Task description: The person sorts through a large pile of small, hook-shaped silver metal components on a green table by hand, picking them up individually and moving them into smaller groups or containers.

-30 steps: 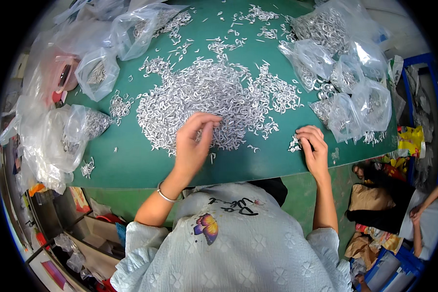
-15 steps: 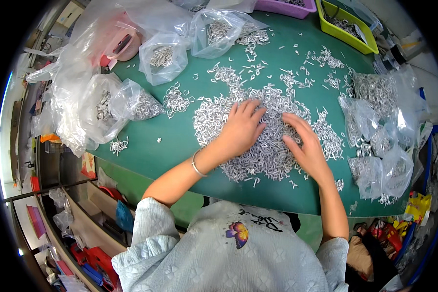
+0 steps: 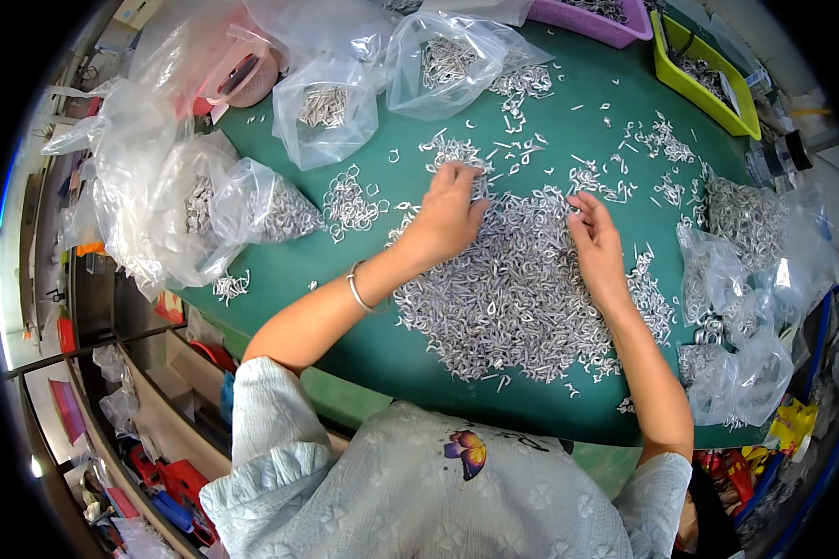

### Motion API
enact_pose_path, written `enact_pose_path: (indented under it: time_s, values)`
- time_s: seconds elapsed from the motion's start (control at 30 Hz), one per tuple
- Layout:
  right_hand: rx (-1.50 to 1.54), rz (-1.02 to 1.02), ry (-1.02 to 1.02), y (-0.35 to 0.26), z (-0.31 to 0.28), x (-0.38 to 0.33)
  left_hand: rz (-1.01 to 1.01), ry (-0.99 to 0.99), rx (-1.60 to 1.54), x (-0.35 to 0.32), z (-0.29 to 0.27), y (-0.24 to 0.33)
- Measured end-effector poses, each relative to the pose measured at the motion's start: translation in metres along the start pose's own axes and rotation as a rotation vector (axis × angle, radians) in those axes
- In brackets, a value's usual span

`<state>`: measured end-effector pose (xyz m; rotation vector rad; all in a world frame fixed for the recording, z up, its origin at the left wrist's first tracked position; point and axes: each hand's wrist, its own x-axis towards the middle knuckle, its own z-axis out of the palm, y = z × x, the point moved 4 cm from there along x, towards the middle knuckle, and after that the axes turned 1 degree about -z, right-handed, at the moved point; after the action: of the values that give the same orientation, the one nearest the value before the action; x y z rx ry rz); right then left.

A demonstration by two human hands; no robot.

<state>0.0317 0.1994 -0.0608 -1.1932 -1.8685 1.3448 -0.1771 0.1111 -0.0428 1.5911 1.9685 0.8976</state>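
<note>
A broad heap of small silvery metal hook-like pieces point(image 3: 513, 289) lies in the middle of the green table point(image 3: 298, 317). At its far left edge, my left hand point(image 3: 446, 216) touches a smaller cluster of the pieces point(image 3: 455, 151), its fingers side by side and its thumb apart. My right hand point(image 3: 598, 247) is at the heap's far right edge, fingers curled and thumb close to the fingertips; whatever is between them is too small to name. To the left of the heap lies a small pile of metal rings point(image 3: 352, 200).
Clear plastic bags of metal parts stand at left point(image 3: 275, 200), at the back point(image 3: 324, 107) and at right point(image 3: 741, 219). Purple point(image 3: 592, 28) and yellow-green point(image 3: 699, 107) baskets sit at the far right. A pink basket point(image 3: 252, 79) is at the far left. Loose pieces lie scattered behind the heap.
My left hand has moved from the heap to its far left edge. My right hand has shifted to the far right edge and its fingers have curled inward. The view has shifted slightly.
</note>
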Motion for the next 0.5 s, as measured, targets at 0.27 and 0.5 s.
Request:
enact_pose_path:
  time_s: [0.27,0.5]
  values:
    - [0.251,0.184,-0.221,-0.018,0.021,0.017,-0.147,-0.345,-0.155,0.015,0.01,0.015]
    - [0.344,0.29,-0.268,-0.029,0.023,0.014,-0.257,-0.479,-0.305,0.011,0.008,0.034]
